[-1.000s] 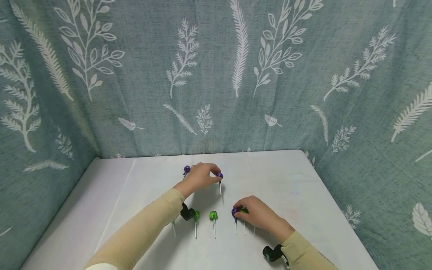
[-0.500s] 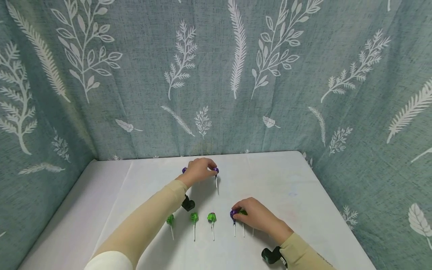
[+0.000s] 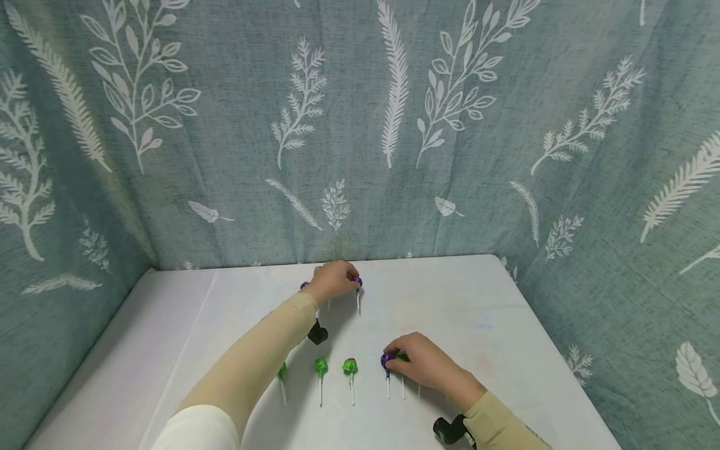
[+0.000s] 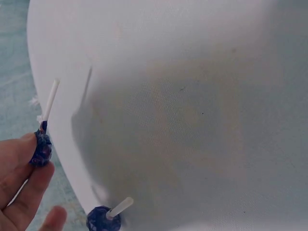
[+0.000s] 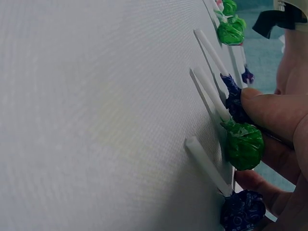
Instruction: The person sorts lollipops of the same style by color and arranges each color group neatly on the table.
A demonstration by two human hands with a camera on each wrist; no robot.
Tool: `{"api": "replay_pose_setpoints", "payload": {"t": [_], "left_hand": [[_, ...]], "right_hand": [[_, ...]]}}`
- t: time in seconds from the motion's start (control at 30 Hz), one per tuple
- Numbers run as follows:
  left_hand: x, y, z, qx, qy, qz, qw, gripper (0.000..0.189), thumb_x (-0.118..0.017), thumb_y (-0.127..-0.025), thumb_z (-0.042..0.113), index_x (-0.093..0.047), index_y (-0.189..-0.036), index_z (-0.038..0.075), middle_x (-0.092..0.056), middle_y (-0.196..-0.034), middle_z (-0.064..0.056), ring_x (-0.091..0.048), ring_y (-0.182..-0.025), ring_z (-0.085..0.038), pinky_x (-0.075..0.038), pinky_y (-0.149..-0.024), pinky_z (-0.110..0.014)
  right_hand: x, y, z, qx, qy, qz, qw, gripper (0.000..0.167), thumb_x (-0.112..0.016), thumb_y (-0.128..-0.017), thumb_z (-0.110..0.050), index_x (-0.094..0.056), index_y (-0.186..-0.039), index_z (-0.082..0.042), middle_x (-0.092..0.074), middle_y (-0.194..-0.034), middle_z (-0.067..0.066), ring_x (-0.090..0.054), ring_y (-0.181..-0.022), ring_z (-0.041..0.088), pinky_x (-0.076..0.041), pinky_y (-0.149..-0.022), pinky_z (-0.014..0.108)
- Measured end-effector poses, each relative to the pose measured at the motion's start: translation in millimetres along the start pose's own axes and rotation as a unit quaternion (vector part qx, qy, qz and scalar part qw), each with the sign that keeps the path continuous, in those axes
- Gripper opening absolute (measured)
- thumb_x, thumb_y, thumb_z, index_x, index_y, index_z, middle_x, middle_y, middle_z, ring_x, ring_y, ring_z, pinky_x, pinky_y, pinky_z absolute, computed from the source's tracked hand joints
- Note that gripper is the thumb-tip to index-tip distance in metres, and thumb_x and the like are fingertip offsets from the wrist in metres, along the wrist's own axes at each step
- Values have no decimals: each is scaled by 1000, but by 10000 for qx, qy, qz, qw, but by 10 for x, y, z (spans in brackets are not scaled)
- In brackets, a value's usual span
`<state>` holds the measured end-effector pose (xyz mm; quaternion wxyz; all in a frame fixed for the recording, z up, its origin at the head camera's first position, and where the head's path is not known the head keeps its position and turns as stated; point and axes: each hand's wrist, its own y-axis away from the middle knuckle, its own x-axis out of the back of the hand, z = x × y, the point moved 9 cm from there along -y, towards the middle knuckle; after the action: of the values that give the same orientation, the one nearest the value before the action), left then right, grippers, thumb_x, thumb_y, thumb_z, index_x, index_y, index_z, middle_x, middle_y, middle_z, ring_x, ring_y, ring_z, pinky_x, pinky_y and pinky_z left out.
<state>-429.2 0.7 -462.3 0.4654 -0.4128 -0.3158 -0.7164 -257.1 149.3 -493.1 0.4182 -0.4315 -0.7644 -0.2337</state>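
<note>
Near the table's back edge, my left hand (image 3: 334, 279) pinches a purple-wrapped lollipop (image 3: 358, 283) between thumb and fingers. In the left wrist view its white stick stands apart from its shadow, with another purple lollipop (image 4: 103, 219) lying close by. Left of that hand shows one more purple head (image 3: 304, 285), partly hidden. My right hand (image 3: 424, 362) is lower right, its thumb and finger pinching a purple lollipop (image 5: 234, 98). Beside it, under the fingers, are a green lollipop (image 5: 244, 147) and a second purple one (image 5: 242, 210), whose head the hand hides in the head view.
Left of my right hand, green lollipops lie in a row: one (image 3: 350, 367), a second (image 3: 320, 367), and a third (image 3: 282, 370) partly behind the left sleeve. Patterned curtains (image 3: 360, 125) border the white table (image 3: 450, 294) at back and sides. Each wrist wears a black camera (image 3: 317, 332).
My left hand has carried its purple lollipop farther back, toward the table's rear edge, and lowered it a little. The right hand keeps its place and its pinch. The head view has shifted slightly.
</note>
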Motion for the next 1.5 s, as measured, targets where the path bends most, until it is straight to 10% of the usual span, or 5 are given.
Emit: {"api": "replay_pose_setpoints", "payload": {"t": [1.5], "left_hand": [[-157, -130, -96, 259, -420, 150, 9987, 24, -75, -89, 32, -74, -109, 19, -70, -99, 5, -61, -97, -23, -36, -95, -53]], "right_hand": [[0, 5, -41, -37, 212, 16, 9998, 23, -73, -92, -26, -75, -111, -14, -70, -102, -11, -62, -100, 10, -50, -90, 36]]}}
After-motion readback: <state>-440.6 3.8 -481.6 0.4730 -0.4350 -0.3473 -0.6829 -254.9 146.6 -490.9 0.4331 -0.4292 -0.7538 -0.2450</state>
